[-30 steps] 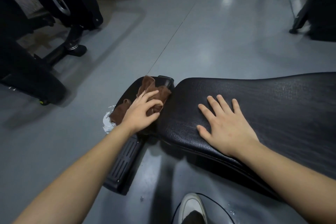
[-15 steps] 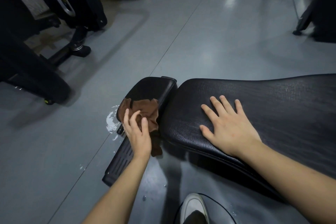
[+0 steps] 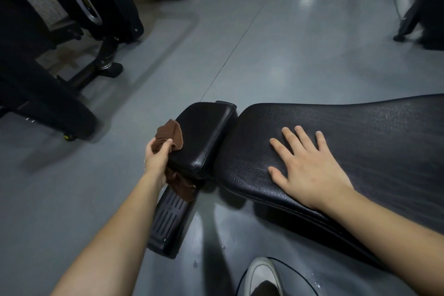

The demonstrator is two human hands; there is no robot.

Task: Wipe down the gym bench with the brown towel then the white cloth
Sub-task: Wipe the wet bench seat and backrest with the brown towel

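The black gym bench has a small end pad point(image 3: 204, 134) and a long textured main pad point(image 3: 360, 142) running off to the right. My left hand point(image 3: 156, 156) grips the brown towel point(image 3: 170, 133) against the left side of the small pad; part of the towel hangs below my wrist. My right hand point(image 3: 305, 166) lies flat with fingers spread on the main pad near its left end. No white cloth is in view.
The bench's black ribbed foot point(image 3: 168, 221) lies on the grey floor below the small pad. Black gym machines point(image 3: 48, 94) stand at the left, more equipment point(image 3: 422, 7) at the top right. A shoe toe point(image 3: 262, 276) shows at the bottom edge.
My left hand has drawn the towel off the top of the small pad down to its left side and closed around it. My right hand has stayed flat on the main pad.
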